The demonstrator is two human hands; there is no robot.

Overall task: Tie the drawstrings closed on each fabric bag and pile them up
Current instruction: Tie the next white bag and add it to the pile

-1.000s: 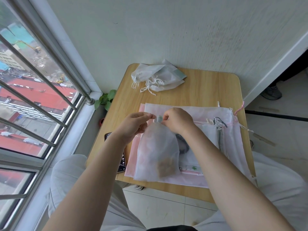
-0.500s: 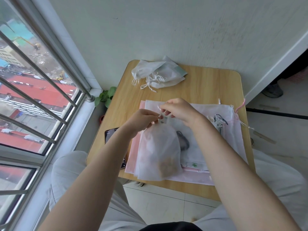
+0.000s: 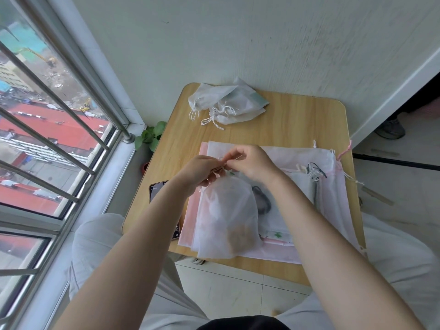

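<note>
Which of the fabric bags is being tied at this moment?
The small white bag with brownish contents, lying atop the flat pink and white bags; both hands pinch its drawstring. The tied bags sit untouched at the table's far edge.

Both hands, left hand (image 3: 198, 171) and right hand (image 3: 252, 163), pinch white drawstrings (image 3: 221, 160) above translucent white fabric bag (image 3: 228, 215) on wooden table (image 3: 297, 120); tied white bag pile (image 3: 226, 106) at 12 o'clock.

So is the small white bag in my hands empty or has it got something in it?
Not empty: the small white bag shows a brownish lump through its lower corner.
</note>
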